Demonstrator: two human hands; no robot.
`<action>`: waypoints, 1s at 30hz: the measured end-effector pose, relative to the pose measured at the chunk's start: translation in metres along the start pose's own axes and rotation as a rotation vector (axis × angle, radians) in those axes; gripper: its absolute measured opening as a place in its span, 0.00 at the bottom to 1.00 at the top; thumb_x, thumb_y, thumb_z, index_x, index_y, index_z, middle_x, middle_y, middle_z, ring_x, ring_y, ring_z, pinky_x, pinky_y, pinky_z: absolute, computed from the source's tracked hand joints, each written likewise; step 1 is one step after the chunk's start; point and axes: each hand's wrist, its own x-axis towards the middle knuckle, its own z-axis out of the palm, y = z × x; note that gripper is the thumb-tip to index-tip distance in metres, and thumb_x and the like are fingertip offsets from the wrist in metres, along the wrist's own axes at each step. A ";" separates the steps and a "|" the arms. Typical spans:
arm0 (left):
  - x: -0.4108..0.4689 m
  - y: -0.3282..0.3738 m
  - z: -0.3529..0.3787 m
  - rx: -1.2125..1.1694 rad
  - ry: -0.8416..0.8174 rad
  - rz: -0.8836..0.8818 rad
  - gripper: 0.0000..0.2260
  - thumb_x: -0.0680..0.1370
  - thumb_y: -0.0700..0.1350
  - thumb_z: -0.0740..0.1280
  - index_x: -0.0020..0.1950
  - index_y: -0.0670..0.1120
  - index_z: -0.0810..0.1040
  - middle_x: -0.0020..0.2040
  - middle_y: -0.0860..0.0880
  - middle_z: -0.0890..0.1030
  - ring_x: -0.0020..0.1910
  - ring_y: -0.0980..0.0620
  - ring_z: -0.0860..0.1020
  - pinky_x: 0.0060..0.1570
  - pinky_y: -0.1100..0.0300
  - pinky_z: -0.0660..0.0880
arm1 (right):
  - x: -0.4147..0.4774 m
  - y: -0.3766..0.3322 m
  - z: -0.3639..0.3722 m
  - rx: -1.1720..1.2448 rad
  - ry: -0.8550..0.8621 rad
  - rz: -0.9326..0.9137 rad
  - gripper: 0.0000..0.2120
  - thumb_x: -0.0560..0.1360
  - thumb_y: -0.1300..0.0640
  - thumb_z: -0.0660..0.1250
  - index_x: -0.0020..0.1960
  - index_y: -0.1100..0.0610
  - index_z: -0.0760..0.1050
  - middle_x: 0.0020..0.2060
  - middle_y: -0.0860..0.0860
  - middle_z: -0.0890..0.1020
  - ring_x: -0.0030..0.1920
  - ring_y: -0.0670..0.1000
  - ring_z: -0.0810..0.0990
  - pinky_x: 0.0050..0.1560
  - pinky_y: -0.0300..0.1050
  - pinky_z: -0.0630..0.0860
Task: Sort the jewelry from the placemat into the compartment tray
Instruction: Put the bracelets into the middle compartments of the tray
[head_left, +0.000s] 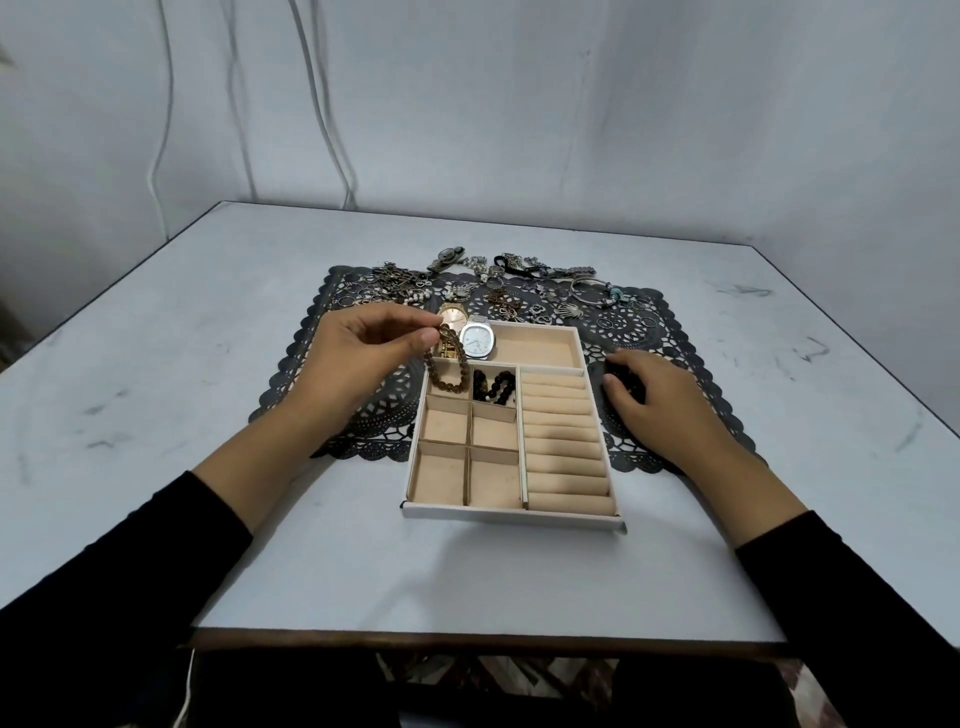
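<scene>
A beige compartment tray (511, 514) sits on the front part of a black lace placemat (670, 343). My left hand (363, 353) pinches a brown bead bracelet (449, 364), which hangs over the tray's top-left small compartment. A black bead bracelet (493, 385) lies in the compartment beside it. A silver watch (477, 340) and a gold watch (453, 315) lie at the left end of the tray's long back compartment. My right hand (660, 395) rests on the placemat right of the tray, its curled fingers on a dark beaded piece (623, 375). Mixed jewelry (498, 288) is spread along the placemat's far edge.
The ring rolls (563, 441) fill the tray's right column. The grey table (156, 389) ends close to me at its front edge (488, 636). White cables (322, 104) hang down the wall behind.
</scene>
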 end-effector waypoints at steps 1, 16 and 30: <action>0.000 0.000 0.000 -0.009 -0.002 -0.005 0.08 0.72 0.36 0.73 0.49 0.46 0.84 0.43 0.54 0.86 0.46 0.58 0.83 0.47 0.67 0.78 | 0.000 0.000 0.000 -0.002 -0.001 0.000 0.16 0.78 0.56 0.64 0.63 0.60 0.75 0.60 0.54 0.79 0.61 0.53 0.76 0.60 0.38 0.66; -0.008 -0.001 0.008 0.141 -0.080 0.010 0.08 0.71 0.35 0.75 0.46 0.46 0.84 0.36 0.56 0.85 0.35 0.62 0.82 0.37 0.71 0.76 | -0.001 -0.002 -0.002 -0.003 -0.001 0.010 0.16 0.78 0.56 0.64 0.64 0.59 0.75 0.61 0.54 0.79 0.61 0.53 0.75 0.60 0.38 0.65; -0.007 -0.001 -0.003 0.364 -0.177 0.104 0.05 0.71 0.40 0.76 0.46 0.45 0.86 0.38 0.50 0.85 0.35 0.59 0.81 0.38 0.70 0.76 | -0.001 -0.003 -0.003 -0.008 -0.011 0.010 0.16 0.78 0.56 0.64 0.64 0.60 0.75 0.62 0.54 0.78 0.62 0.52 0.75 0.60 0.35 0.63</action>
